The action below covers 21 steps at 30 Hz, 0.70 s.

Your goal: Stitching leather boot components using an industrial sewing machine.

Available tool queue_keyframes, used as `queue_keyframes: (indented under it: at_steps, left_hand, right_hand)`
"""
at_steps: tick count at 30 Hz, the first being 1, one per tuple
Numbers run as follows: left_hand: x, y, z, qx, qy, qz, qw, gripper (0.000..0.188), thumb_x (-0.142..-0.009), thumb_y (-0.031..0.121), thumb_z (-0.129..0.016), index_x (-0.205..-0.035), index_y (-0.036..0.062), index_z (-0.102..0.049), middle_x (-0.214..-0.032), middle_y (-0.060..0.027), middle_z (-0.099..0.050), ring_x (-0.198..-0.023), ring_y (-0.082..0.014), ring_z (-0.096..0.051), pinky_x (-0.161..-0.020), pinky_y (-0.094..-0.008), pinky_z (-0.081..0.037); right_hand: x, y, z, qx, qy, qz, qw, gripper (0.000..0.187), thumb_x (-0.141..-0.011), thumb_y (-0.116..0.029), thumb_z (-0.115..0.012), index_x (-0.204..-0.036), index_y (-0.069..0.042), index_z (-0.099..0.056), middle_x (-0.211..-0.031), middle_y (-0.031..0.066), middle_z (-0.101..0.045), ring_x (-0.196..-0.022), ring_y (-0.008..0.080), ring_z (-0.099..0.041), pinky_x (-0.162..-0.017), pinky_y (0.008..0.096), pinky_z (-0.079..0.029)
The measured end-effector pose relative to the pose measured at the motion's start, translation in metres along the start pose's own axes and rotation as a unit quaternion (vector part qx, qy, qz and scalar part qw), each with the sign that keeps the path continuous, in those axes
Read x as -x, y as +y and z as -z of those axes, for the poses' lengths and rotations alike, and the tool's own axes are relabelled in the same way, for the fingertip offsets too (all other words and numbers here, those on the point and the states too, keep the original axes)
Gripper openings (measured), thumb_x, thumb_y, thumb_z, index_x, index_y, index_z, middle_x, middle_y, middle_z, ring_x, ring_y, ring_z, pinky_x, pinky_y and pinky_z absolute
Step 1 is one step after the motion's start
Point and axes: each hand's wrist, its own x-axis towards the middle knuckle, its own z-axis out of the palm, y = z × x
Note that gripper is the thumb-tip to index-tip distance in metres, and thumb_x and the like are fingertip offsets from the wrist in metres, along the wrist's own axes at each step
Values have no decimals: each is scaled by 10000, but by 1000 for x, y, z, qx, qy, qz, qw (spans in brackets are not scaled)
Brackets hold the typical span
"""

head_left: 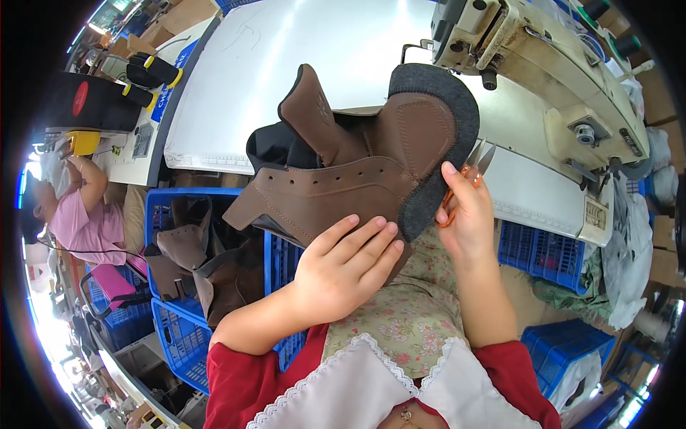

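Note:
A brown boot upper [343,187] with stitched seams, a row of eyelet holes and a dark grey felt collar [461,118] lies across the near edge of the white table. My left hand [346,266] rests over its near side, fingers stretched together on the brown panel; the thumb is hidden, apparently under the upper. In my right hand [468,207] is a pair of scissors [450,200] with orange handles, the metal blades pointing up and away past the felt. The right thumb is close to the felt edge; whether it touches cannot be made out.
A sewing machine [564,93] stands over the white table [286,43] at the right. Blue crates sit below; the left crate [193,191] holds brown uppers [214,264]. Another person in a pink shirt [93,229] is at the far left, near a second machine with thread cones [161,70].

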Motion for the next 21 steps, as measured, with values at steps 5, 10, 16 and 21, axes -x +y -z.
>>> queue_keyframes:
  at_steps: [5, 10, 16, 21]
  left_hand:
    - [-2, 0, 1, 1, 3, 0, 1000, 319, -735, 115, -636, -1042, 97, -720, -1149, -77, -703, -1095, -219, -655, -1002, -397, -459]
    - [-4, 0, 2, 2, 11, 6, 1000, 318, -734, 112, -637, -1041, 94, -719, -1140, -80, -706, -1075, -220, -664, -991, -397, -463]
    - [-6, 1, 1, 1, 12, 5, 1000, 322, -732, 114, -643, -1045, 95, -717, -1141, -81, -705, -1078, -220, -662, -988, -399, -462]
    - [-5, 2, -1, 0, 8, 4, 1000, 324, -733, 106, -637, -1047, 97, -717, -1147, -80, -701, -1090, -221, -656, -998, -402, -453]
  right_hand:
    - [1, -2, -2, -22, -8, -23, 999, 174, -921, -173, -672, -869, -126, -512, -766, -14, -579, -498, 63, -510, -389, 214, -358]
    - [1, -2, -5, -36, -20, -20, 999, 191, -917, -206, -688, -911, -103, -527, -776, -22, -569, -561, 70, -530, -412, 219, -377]
    - [3, 7, 4, -41, -43, -51, 997, 175, -909, -201, -703, -924, -105, -558, -802, -12, -606, -595, 63, -567, -416, 216, -396]
    - [7, 6, 1, -36, -40, -47, 997, 163, -908, -197, -705, -920, -102, -573, -780, -15, -616, -540, 62, -549, -404, 215, -396]
